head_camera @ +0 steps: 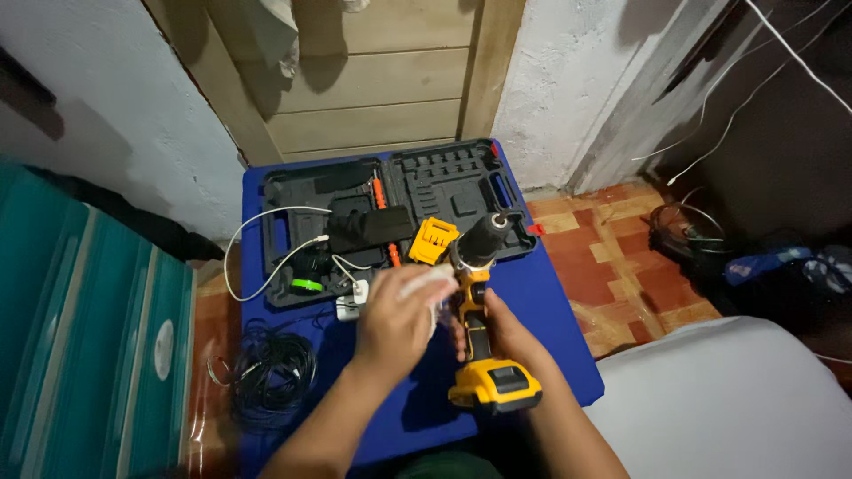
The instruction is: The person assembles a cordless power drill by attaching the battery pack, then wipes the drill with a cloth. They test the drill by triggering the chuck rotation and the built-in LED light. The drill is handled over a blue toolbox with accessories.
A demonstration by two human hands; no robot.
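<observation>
Gripping a yellow-and-black drill (479, 302) by its handle, the right hand (501, 328) keeps the tool upright, chuck pointing away from the person and the battery base nearest the body. The left hand (395, 315) is closed around a pale cloth (426, 282), pressed against the drill's body just left of the right hand; the two hands almost touch around the tool.

Under both hands lies a blue counter (550, 293). Just beyond the hands sits an open black case (444, 182), its moulded tray facing up. A yellow battery (432, 239) rests at the case's near edge, just past the left hand and beside the chuck. An orange-handled tool (383, 208) lies along the case's hinge. A white cable (266, 239) loops over the case's left half, ending at a white plug (353, 302) just left of the left hand. A black object with a green band (306, 284) lies farther left.

On the floor, left of the left forearm, a coil of black wire (266, 372) lies. To the right of the right hand, a white cushion (728, 399) shows.
</observation>
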